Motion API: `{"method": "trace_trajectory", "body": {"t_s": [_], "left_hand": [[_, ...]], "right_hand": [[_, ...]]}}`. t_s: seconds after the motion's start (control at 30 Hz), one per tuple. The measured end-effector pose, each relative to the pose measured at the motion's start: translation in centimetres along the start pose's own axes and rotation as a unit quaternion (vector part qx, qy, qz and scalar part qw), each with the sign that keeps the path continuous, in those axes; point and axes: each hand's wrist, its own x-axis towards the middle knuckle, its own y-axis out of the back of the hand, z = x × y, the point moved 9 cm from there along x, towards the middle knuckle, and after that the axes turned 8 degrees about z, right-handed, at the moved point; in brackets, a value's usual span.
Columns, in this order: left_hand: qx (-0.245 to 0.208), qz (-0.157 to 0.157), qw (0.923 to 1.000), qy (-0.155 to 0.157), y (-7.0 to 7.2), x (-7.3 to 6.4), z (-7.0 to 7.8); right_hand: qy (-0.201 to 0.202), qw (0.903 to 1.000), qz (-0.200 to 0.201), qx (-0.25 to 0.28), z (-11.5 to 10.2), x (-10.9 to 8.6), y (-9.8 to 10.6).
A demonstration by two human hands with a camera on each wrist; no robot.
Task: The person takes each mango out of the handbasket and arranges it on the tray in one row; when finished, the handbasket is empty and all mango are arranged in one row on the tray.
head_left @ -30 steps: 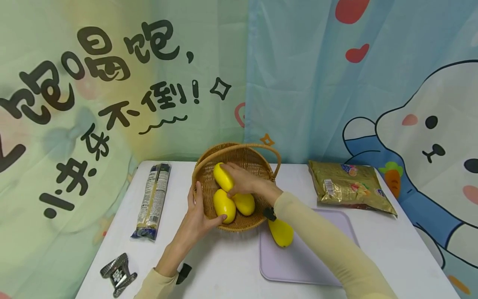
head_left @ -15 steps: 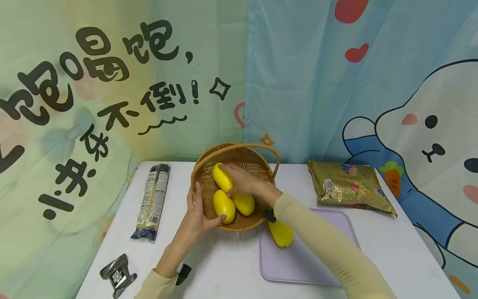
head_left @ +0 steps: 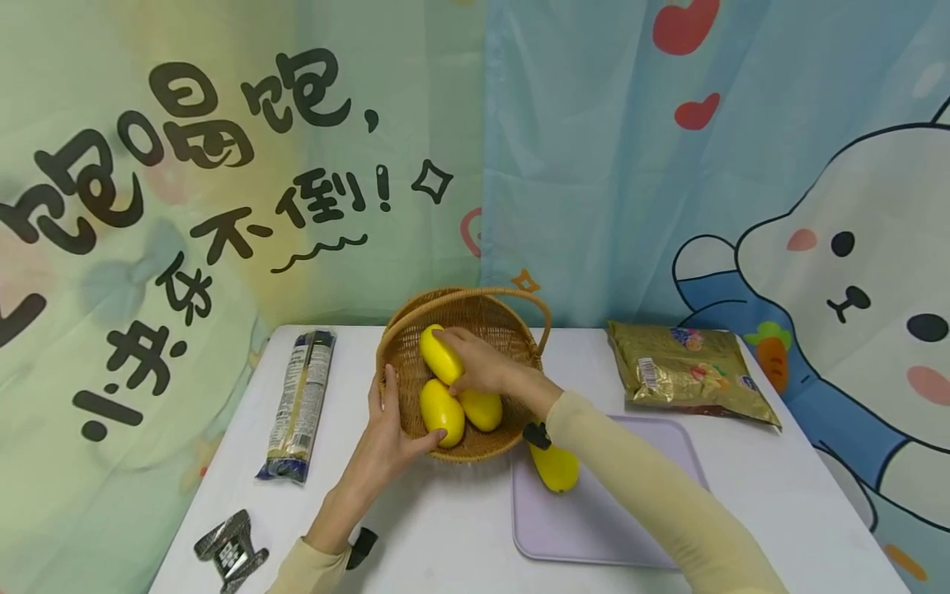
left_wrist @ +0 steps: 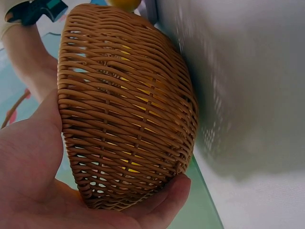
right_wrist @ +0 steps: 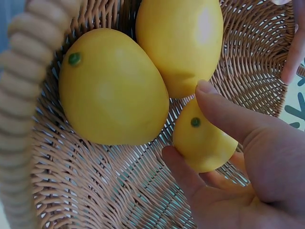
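A round wicker basket (head_left: 512,330) is tipped so its mouth faces me. My left hand (head_left: 386,437) grips its left side, thumb over the front rim and fingers on the outer weave (left_wrist: 128,105). Inside the basket, my right hand (head_left: 484,363) holds a smooth yellow mango (head_left: 439,353) between thumb and fingers; its small green stem end shows in the right wrist view. Two more mangoes lie by it, one lower left (head_left: 441,414) and one lower right (head_left: 482,411), the latter partly covered by my right hand in the head view.
Another mango (head_left: 554,470) lies on a lilac tray (head_left: 594,528) under my right forearm. A gold snack bag (head_left: 690,371) is at the back right. At left lie a long clear packet (head_left: 300,404) and a small dark wrapped packet (head_left: 232,551). The basket's handle (head_left: 545,322) arches over its top.
The head view has shifted slightly. Both hands, the basket and the mangoes keep the same places relative to each other.
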Motion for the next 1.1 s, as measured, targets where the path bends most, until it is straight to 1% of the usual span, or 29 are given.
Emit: {"method": "trace_trajectory", "body": {"t_s": [0.17,0.27,0.4,0.53,0.63,0.73,1.1], "left_hand": [[0.006,0.005,0.9999,-0.007,0.0,0.0,0.1],[0.008,0.007,0.9999,-0.011,0.0,0.0,0.1],[0.006,0.002,0.9999,-0.012,-0.1,0.0,0.2],[0.001,-0.008,1.0,-0.002,-0.1,-0.1,0.2],[0.0,-0.011,0.9999,0.004,-0.1,-0.1,0.1],[0.0,-0.01,0.9999,0.005,0.0,-0.1,0.0],[0.002,-0.013,0.9999,0.008,-0.2,-0.1,0.0]], "right_hand": [[-0.003,1.0,0.001,-0.005,0.0,-0.6,0.4],[0.003,1.0,0.004,-0.004,-0.3,-1.0,0.9],[0.01,0.9999,0.01,0.007,-0.6,-1.9,1.6],[0.022,0.9992,0.025,0.02,-1.1,-3.2,2.4],[0.032,0.9987,0.039,0.014,-1.4,-4.3,3.0],[0.038,0.9981,0.048,0.007,-1.6,-5.2,3.5],[0.049,0.9956,0.079,0.014,-1.8,-9.2,5.3]]}}
